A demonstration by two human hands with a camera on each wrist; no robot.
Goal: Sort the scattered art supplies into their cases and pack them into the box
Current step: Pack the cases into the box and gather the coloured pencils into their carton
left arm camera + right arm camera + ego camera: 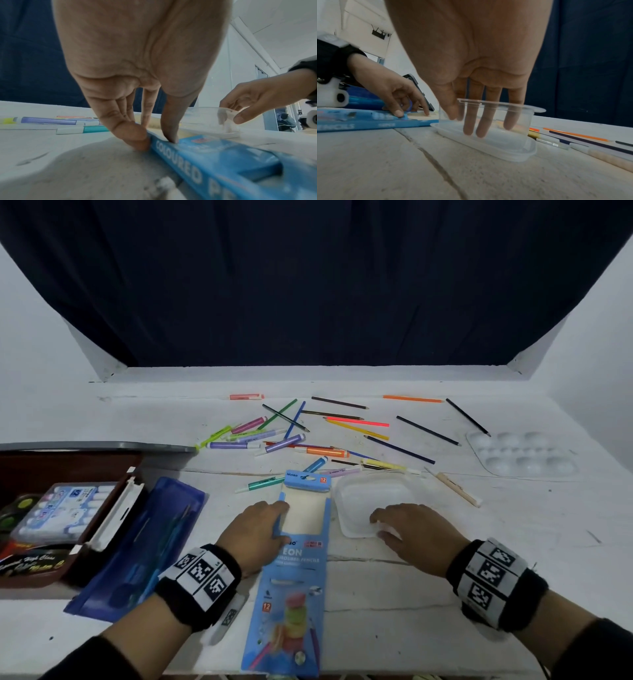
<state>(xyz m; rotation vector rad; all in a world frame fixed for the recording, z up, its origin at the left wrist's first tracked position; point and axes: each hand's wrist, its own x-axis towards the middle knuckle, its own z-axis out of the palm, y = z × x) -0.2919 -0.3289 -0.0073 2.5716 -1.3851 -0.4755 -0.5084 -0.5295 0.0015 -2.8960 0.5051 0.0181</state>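
A flat blue coloured-pencil case [301, 563] lies lengthwise at the table's front centre, its window showing it empty. My left hand [279, 522] pinches its left edge, thumb on top [171, 135] and fingers against the side. To its right stands a clear plastic container [373, 491] on its lid. My right hand [380, 525] holds the near wall, fingers inside [471, 127] and thumb outside. Loose coloured pencils [359, 422] and pastel markers [246, 436] lie scattered beyond both hands.
A brown box [68, 460] at the left holds a marker case [65, 511] and paint sets. A blue zip pouch [144, 542] leans beside it. A white palette [520, 455] sits far right, and a wooden-handled brush [455, 486] lies near the container.
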